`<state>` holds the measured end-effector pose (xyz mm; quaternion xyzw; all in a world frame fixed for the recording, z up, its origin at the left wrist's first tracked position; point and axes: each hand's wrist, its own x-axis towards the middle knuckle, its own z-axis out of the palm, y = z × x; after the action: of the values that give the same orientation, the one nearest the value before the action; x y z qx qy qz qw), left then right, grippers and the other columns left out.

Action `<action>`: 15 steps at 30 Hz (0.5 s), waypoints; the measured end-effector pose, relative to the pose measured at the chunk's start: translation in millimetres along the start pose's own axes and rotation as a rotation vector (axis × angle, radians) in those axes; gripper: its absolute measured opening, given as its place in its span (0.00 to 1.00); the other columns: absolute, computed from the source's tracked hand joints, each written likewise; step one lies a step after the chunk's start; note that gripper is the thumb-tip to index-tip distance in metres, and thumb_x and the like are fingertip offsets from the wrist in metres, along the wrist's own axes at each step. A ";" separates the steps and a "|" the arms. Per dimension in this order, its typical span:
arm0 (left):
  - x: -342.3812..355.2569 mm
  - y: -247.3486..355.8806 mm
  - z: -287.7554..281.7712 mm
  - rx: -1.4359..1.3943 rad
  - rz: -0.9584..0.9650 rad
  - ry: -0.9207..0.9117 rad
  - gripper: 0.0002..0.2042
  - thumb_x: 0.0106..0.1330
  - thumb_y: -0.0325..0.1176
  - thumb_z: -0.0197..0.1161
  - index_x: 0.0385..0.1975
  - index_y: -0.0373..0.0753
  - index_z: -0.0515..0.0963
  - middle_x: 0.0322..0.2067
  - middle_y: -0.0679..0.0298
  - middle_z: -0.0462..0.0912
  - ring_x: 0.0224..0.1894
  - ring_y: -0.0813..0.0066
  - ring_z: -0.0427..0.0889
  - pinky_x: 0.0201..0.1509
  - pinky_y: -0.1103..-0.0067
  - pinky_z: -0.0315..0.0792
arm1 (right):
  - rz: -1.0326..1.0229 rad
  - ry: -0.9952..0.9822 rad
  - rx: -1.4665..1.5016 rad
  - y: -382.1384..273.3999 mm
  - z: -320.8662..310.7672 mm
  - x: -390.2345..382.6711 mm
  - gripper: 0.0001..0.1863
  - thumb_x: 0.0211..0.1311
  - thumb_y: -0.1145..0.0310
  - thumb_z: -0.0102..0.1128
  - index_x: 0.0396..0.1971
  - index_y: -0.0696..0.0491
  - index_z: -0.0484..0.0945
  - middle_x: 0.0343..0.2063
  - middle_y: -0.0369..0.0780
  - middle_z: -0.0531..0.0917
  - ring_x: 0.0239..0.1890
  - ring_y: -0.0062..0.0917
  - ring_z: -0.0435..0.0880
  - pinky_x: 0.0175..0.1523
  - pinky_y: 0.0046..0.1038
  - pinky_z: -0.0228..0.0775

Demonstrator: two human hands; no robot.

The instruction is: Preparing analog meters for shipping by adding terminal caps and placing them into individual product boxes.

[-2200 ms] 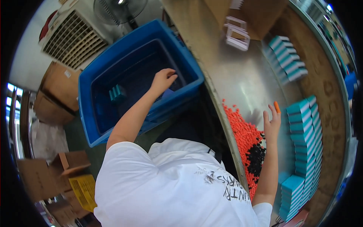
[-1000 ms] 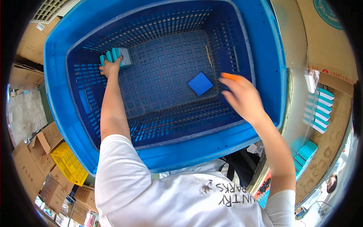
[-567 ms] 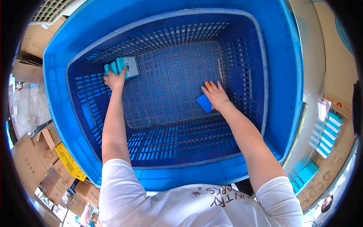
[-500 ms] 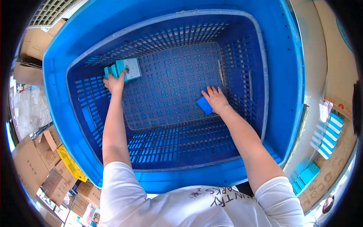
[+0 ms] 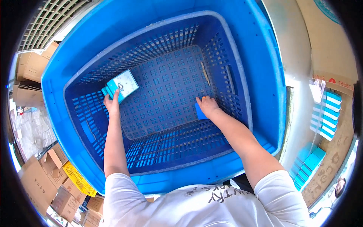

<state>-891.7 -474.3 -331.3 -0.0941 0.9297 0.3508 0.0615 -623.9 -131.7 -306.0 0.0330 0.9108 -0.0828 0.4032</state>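
In the basket [image 5: 162, 89], left hand [image 5: 112, 104] grips boxes [image 5: 124, 84] (right [image 5: 208, 107] touches blue square [image 5: 199, 113], grip unclear).

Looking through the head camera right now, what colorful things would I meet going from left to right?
Yellow crate → white-topped teal box → small blue piece → striped teal-and-white boxes.

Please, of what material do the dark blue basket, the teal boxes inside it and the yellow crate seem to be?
Dark blue basket: probably moulded plastic, dull; regular openings and a scuffed rim.

Teal boxes: likely smooth printed card, by their flat faces and crisp edges; possibly coated.

Yellow crate: seemingly plastic, by its even-coloured lattice; finish unclear.
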 end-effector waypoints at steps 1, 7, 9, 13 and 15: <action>-10.5 11.7 -0.1 -0.092 -0.044 -0.013 0.33 0.48 0.53 0.68 0.42 0.27 0.73 0.49 0.46 0.69 0.53 0.58 0.67 0.57 0.70 0.62 | 0.034 -0.005 -0.002 -0.1 4.6 -0.5 0.22 0.54 0.70 0.54 0.51 0.57 0.68 0.45 0.43 0.73 0.52 0.33 0.68 0.50 0.34 0.66; -69.6 85.7 -29.5 -0.523 -0.265 -0.411 0.32 0.56 0.50 0.62 0.55 0.39 0.62 0.47 0.60 0.73 0.48 0.69 0.74 0.48 0.67 0.68 | 0.047 -0.118 -0.126 -7.4 -8.6 -4.9 0.22 0.53 0.68 0.56 0.51 0.52 0.73 0.48 0.39 0.73 0.52 0.31 0.67 0.49 0.33 0.63; -84.2 97.0 -36.3 -0.645 -0.308 -0.453 0.29 0.58 0.50 0.60 0.54 0.39 0.63 0.47 0.61 0.73 0.48 0.69 0.74 0.49 0.67 0.68 | 0.067 -0.208 -0.137 -14.0 -9.9 -7.9 0.20 0.54 0.68 0.54 0.48 0.53 0.76 0.48 0.40 0.73 0.52 0.31 0.66 0.50 0.33 0.62; -99.7 123.7 -38.4 -0.683 -0.283 -0.545 0.28 0.59 0.53 0.57 0.55 0.44 0.63 0.50 0.64 0.72 0.51 0.67 0.72 0.51 0.66 0.65 | 0.025 -0.056 -0.235 -9.4 -4.9 -10.8 0.16 0.53 0.66 0.55 0.43 0.51 0.80 0.48 0.42 0.73 0.51 0.35 0.70 0.46 0.43 0.66; -104.6 131.8 -44.2 -0.749 -0.262 -0.541 0.27 0.60 0.52 0.56 0.55 0.45 0.63 0.51 0.63 0.72 0.52 0.66 0.72 0.52 0.65 0.66 | -0.069 0.001 -0.216 -6.0 -48.1 -34.6 0.15 0.48 0.66 0.57 0.37 0.54 0.81 0.44 0.44 0.75 0.45 0.35 0.76 0.43 0.42 0.70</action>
<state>-820.6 -392.8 -195.1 -0.1314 0.6703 0.6628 0.3070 -636.5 -128.8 -247.9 -0.0420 0.9152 0.0017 0.4009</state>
